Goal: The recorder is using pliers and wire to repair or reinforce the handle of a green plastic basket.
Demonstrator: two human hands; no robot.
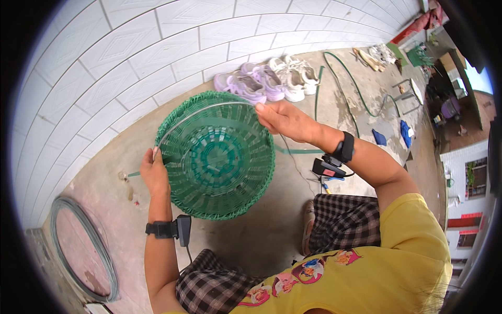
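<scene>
A green woven basket [222, 196] is tilted in front of me, its round mouth facing up toward me. A grey wire [180, 123] arcs across the far side of the mouth. At the basket's left rim, my left hand [155, 172] is closed, pinching one end of the arc. My right hand [287, 121] is closed on the wire at the upper right rim. From there a thinner-looking length of wire hangs toward the floor. Whether the fingers also grip the rim I cannot tell.
Purple clogs [248, 83] and white shoes [295, 78] line the tiled wall [172, 47]. A coil of grey wire [78, 209] lies at the left. A tool with blue and yellow parts [326, 187] is by my foot. Green strips [342, 86] and a stool [410, 94] are farther right.
</scene>
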